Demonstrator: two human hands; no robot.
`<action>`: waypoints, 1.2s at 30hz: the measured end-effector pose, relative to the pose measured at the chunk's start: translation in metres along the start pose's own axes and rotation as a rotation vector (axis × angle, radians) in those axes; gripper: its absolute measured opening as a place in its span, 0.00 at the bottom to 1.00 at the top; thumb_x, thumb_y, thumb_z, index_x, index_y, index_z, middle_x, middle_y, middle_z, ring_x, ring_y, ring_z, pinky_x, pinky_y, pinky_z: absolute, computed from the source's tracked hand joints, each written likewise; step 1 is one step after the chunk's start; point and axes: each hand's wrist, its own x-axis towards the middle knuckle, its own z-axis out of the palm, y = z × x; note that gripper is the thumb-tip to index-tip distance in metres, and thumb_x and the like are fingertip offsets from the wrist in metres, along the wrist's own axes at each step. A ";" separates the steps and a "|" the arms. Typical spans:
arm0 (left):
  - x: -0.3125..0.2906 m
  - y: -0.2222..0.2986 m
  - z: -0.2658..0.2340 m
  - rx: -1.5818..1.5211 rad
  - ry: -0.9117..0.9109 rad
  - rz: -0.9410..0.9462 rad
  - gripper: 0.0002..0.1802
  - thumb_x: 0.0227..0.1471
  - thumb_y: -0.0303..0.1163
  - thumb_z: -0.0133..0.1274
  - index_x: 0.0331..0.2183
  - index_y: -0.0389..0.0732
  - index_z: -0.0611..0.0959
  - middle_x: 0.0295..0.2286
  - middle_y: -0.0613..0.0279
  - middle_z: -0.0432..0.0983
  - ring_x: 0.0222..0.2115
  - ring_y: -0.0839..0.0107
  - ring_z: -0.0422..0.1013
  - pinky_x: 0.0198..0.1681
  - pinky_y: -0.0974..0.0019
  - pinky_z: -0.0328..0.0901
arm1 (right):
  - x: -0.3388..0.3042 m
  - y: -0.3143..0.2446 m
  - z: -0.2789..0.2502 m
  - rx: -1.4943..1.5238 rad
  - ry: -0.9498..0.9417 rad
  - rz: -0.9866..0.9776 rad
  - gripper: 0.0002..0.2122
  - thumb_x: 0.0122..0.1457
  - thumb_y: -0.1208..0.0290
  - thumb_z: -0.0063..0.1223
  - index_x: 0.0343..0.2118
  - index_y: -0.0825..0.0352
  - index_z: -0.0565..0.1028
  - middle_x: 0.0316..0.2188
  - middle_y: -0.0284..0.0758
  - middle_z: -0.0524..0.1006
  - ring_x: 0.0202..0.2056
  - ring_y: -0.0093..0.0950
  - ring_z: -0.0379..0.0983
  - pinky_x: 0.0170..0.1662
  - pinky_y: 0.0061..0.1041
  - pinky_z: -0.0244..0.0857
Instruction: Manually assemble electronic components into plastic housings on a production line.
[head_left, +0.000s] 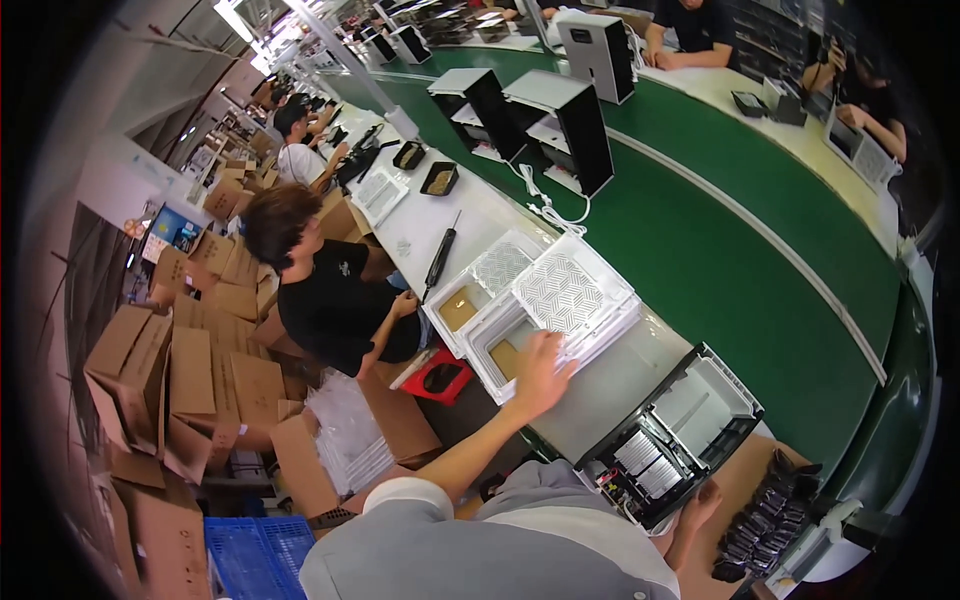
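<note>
My left hand point(542, 378) reaches over a stack of white plastic panels point(570, 285) with a patterned grille and a rectangular window. Its thumb stands apart from the fingers, which lie at the near side of the top panel. To the right, an appliance housing point(700, 410) lies with its inside facing up, black outside and pale grey within. A white ribbed fan wheel point(650, 468) and some wiring show at its near end. My right hand point(698, 508) is beside that near end, against the housing's right side. Its fingers are partly hidden, so I cannot tell its grip.
A power screwdriver point(441, 262) lies beyond the panels. Black housings point(560, 130) and a white cable point(545, 205) stand on the green conveyor point(680, 200). Bundled black parts point(765, 520) lie at right. A co-worker point(335, 290) sits at left, near cardboard boxes point(210, 370).
</note>
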 end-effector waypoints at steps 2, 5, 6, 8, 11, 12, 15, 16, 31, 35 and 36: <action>-0.020 -0.025 -0.009 0.094 0.028 -0.002 0.28 0.47 0.37 0.69 0.47 0.33 0.80 0.45 0.45 0.74 0.46 0.45 0.69 0.50 0.47 0.64 | 0.008 0.011 -0.001 -0.081 -0.019 -0.003 0.15 0.61 0.83 0.55 0.51 0.74 0.75 0.45 0.42 0.76 0.45 0.32 0.76 0.52 0.30 0.70; -0.039 -0.058 -0.011 0.190 -0.021 -0.017 0.26 0.47 0.39 0.69 0.43 0.32 0.81 0.42 0.44 0.75 0.45 0.44 0.69 0.48 0.46 0.64 | 0.002 0.036 0.001 0.063 -0.034 -0.032 0.14 0.61 0.82 0.53 0.50 0.75 0.76 0.47 0.44 0.78 0.49 0.35 0.76 0.55 0.32 0.69; -0.045 -0.062 -0.005 0.196 -0.066 -0.032 0.25 0.47 0.40 0.69 0.41 0.31 0.82 0.40 0.43 0.76 0.43 0.43 0.70 0.47 0.45 0.64 | 0.008 0.024 0.004 0.093 -0.027 -0.009 0.14 0.62 0.81 0.52 0.50 0.75 0.76 0.48 0.44 0.79 0.49 0.37 0.76 0.55 0.33 0.69; -0.052 -0.076 0.001 0.148 -0.135 -0.067 0.24 0.48 0.41 0.68 0.39 0.30 0.83 0.36 0.42 0.78 0.40 0.42 0.71 0.46 0.44 0.63 | 0.006 0.008 0.005 0.112 -0.055 -0.011 0.13 0.62 0.76 0.57 0.49 0.73 0.78 0.42 0.43 0.82 0.45 0.34 0.78 0.52 0.33 0.71; -0.047 -0.078 0.001 0.101 -0.142 -0.037 0.20 0.49 0.37 0.67 0.38 0.31 0.84 0.33 0.43 0.78 0.37 0.41 0.71 0.44 0.44 0.63 | -0.005 -0.002 0.004 0.092 -0.025 0.062 0.13 0.64 0.72 0.59 0.49 0.73 0.78 0.40 0.39 0.82 0.40 0.28 0.77 0.46 0.29 0.72; -0.045 -0.077 0.001 0.098 -0.136 -0.020 0.19 0.50 0.36 0.66 0.39 0.32 0.84 0.33 0.42 0.78 0.38 0.41 0.71 0.44 0.44 0.63 | -0.013 -0.007 0.003 0.109 -0.034 0.130 0.13 0.65 0.71 0.59 0.48 0.73 0.78 0.39 0.38 0.81 0.38 0.27 0.77 0.44 0.28 0.72; -0.046 -0.080 0.000 0.025 -0.067 -0.007 0.16 0.51 0.33 0.65 0.40 0.33 0.84 0.33 0.43 0.78 0.38 0.41 0.71 0.44 0.45 0.63 | -0.045 -0.044 -0.006 0.208 0.001 0.217 0.13 0.65 0.70 0.59 0.48 0.73 0.77 0.36 0.35 0.81 0.35 0.26 0.76 0.41 0.26 0.71; -0.045 -0.076 -0.001 0.017 -0.079 0.006 0.16 0.51 0.33 0.65 0.40 0.33 0.84 0.33 0.43 0.78 0.38 0.41 0.71 0.44 0.45 0.63 | -0.053 -0.046 -0.011 0.212 0.017 0.226 0.13 0.65 0.70 0.59 0.48 0.73 0.77 0.36 0.35 0.81 0.35 0.26 0.76 0.41 0.26 0.71; 0.069 0.094 -0.173 -0.185 -0.437 0.447 0.13 0.51 0.25 0.67 0.39 0.32 0.85 0.29 0.53 0.83 0.28 0.69 0.77 0.34 0.66 0.70 | -0.060 -0.277 -0.087 -0.018 0.189 -0.693 0.46 0.55 0.63 0.69 0.72 0.68 0.52 0.72 0.49 0.54 0.73 0.47 0.48 0.73 0.43 0.44; 0.109 0.171 -0.174 -0.194 -0.656 0.909 0.13 0.45 0.23 0.67 0.37 0.34 0.86 0.27 0.55 0.82 0.24 0.65 0.77 0.31 0.66 0.69 | -0.061 -0.301 -0.132 -0.092 0.096 -0.919 0.40 0.50 0.58 0.74 0.64 0.67 0.68 0.69 0.48 0.61 0.72 0.48 0.51 0.71 0.47 0.48; 0.115 0.191 -0.173 -0.194 -0.701 1.015 0.13 0.45 0.22 0.67 0.37 0.34 0.87 0.27 0.55 0.82 0.25 0.64 0.77 0.32 0.66 0.69 | -0.061 -0.296 -0.142 -0.067 0.012 -0.968 0.34 0.50 0.59 0.73 0.60 0.68 0.74 0.66 0.48 0.66 0.71 0.48 0.53 0.71 0.47 0.50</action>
